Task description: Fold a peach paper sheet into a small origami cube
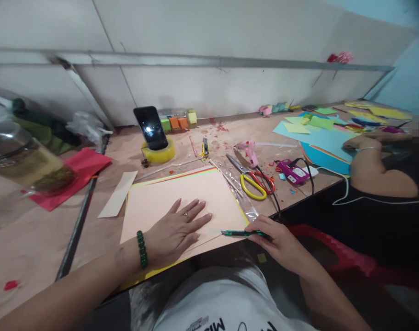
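Observation:
My left hand (176,230) lies flat with spread fingers on a stack of paper sheets (161,197), the top one pale peach. Coloured edges of lower sheets show along the stack's sides. In my right hand (273,236) is a green utility knife (237,233), its tip over the front right part of the top sheet. A thin dark line runs from the tip toward my left hand. A narrow cream paper strip (118,194) lies left of the stack. Scissors with yellow and red handles (253,185) rest to its right.
Behind the stack, a phone (150,128) leans in a yellow tape roll (159,151), near a yellow cutter (205,147). A pink glue gun (250,154) and corded purple device (294,172) lie right. A jar (30,161) stands left. Another person's arm (375,161) rests among coloured papers.

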Motion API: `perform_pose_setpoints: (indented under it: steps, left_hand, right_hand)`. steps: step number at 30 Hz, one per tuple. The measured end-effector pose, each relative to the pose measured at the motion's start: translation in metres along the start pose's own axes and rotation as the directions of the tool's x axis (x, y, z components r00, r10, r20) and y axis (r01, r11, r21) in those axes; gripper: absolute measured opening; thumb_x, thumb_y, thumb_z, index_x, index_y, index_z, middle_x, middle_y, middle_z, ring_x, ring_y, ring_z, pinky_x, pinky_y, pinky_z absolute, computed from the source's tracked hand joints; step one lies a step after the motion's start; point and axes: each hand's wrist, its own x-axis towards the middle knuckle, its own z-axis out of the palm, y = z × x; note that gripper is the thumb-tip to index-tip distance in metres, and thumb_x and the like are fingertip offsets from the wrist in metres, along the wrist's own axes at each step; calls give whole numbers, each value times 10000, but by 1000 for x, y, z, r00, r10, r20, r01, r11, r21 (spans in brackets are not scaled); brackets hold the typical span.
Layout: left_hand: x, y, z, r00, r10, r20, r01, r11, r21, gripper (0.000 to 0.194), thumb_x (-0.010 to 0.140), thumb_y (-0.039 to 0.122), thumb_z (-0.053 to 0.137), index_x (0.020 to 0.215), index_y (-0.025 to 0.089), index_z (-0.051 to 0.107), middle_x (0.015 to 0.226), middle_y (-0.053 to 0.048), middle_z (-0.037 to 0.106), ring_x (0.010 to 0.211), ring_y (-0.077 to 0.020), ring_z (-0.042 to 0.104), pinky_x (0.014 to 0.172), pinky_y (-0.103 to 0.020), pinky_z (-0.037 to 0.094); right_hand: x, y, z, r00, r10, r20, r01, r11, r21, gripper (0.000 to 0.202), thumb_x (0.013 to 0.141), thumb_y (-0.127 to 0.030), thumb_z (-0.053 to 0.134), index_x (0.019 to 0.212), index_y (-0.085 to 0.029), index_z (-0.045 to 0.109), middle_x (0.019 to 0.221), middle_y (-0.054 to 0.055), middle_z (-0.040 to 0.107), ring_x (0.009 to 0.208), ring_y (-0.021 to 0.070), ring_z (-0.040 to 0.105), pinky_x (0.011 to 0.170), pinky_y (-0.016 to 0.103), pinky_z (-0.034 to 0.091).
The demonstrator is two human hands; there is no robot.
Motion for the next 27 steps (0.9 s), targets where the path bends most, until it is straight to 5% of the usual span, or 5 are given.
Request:
perform_pose_setpoints:
  steps: [13, 27]
  left_hand:
    - [-1, -1, 3, 999, 19, -27, -19, 1000, 1, 494, 1011, 420, 233, 1498, 334, 247, 1604, -56, 164, 1468, -273, 171, 1142, -592, 130]
    - [1, -2, 3, 999, 15, -31, -15, 1000, -8, 493, 1009, 403, 241, 1497, 336, 249, 1607, -48, 162, 1469, -269, 165, 1150, -587, 103]
  right_hand:
    - [4, -2, -1, 1000, -21, -4, 21, 1000, 17, 230, 949, -357, 507, 914, -200, 672, 846, 55, 647, 758, 158, 640, 688, 247, 511]
    - [2, -9, 8, 999, -24, 32, 24, 1000, -1, 197, 957, -299, 485, 955, -199, 654, 879, 56, 634, 768, 153, 636, 697, 253, 499]
